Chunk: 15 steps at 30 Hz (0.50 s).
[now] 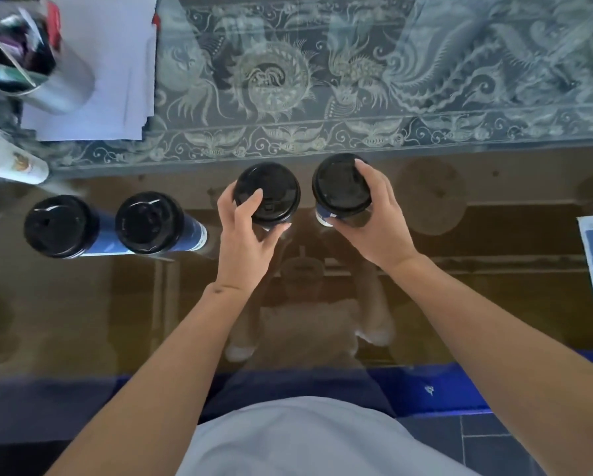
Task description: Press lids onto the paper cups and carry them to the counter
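Four lidded paper cups line the glass table (494,304) in front of me. My left hand (243,242) curls round the third cup (267,193), and my right hand (374,221) grips the fourth cup (339,187) just beside it. Two more cups (61,226) (149,222) stand apart at left, near a metal holder (58,87) and papers (116,63).

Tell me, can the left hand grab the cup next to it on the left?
Probably not yet: the left hand already holds a lidded cup. The neighbouring cup stands close, nothing between them.
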Tool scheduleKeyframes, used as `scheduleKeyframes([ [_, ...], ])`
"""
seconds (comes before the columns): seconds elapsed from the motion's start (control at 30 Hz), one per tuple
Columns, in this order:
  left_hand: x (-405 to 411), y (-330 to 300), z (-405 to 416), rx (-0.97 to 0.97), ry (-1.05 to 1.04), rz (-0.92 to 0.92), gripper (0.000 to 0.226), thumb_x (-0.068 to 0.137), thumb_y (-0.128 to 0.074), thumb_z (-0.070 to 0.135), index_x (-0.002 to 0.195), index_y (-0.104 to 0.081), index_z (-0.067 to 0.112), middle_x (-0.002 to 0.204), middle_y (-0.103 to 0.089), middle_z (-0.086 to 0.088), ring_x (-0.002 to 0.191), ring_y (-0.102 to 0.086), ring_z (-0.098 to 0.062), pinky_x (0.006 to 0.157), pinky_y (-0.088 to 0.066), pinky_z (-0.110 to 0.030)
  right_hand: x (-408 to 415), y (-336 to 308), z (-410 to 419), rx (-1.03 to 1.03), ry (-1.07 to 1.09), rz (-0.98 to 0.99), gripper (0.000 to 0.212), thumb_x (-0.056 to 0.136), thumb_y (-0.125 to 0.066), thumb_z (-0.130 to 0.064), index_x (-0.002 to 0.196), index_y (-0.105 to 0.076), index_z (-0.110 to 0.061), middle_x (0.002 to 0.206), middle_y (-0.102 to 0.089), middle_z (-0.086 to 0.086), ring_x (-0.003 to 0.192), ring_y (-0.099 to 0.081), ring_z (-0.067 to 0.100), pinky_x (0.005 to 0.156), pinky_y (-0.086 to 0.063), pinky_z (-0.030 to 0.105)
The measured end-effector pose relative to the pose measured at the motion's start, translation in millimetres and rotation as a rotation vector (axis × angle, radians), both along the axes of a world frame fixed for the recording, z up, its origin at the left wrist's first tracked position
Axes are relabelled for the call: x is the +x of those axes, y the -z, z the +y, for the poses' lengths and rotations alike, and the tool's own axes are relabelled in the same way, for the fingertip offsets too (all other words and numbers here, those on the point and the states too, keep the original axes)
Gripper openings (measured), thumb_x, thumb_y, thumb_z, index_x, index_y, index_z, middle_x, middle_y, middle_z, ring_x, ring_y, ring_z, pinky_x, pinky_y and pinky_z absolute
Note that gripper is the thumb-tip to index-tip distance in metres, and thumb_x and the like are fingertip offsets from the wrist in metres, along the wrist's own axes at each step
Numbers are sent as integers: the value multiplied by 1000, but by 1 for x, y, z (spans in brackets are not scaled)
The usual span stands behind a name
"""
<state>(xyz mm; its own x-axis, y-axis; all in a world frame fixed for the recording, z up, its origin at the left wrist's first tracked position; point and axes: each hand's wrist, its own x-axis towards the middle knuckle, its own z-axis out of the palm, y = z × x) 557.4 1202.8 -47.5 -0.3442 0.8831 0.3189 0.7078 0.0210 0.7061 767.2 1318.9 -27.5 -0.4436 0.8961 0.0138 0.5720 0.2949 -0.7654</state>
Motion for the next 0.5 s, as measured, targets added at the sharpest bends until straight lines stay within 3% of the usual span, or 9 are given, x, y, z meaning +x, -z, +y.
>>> scheduleKeyframes([
  [0.13,-3,-3,-4,-36,6,-19,73,84,-85,6,138,-39,21,146,-35,-39,137,-38,-34,117,-31,-12,5,4,-5,55,-4,-38,88,79,-88,-30,150,-36,-23,151,-44,1,135,-44,13,102,-45,29],
  [0.3,-3,-6,-12,-122,-3,10,70,91,-80,14,145,-38,28,150,-40,-29,137,-48,-35,105,-53,-48,8,2,-6,70,-8,-58,87,78,-87,-32,148,-35,-27,150,-46,-2,136,-46,16,104,-42,28],
  [0.5,-5,-15,-12,-139,-9,-20,72,91,-80,13,147,-38,30,151,-40,-25,136,-48,-30,105,-54,-51,10,-6,-5,62,-30,-41,89,78,-87,-32,150,-36,-24,151,-44,-3,135,-45,14,103,-44,29],
])
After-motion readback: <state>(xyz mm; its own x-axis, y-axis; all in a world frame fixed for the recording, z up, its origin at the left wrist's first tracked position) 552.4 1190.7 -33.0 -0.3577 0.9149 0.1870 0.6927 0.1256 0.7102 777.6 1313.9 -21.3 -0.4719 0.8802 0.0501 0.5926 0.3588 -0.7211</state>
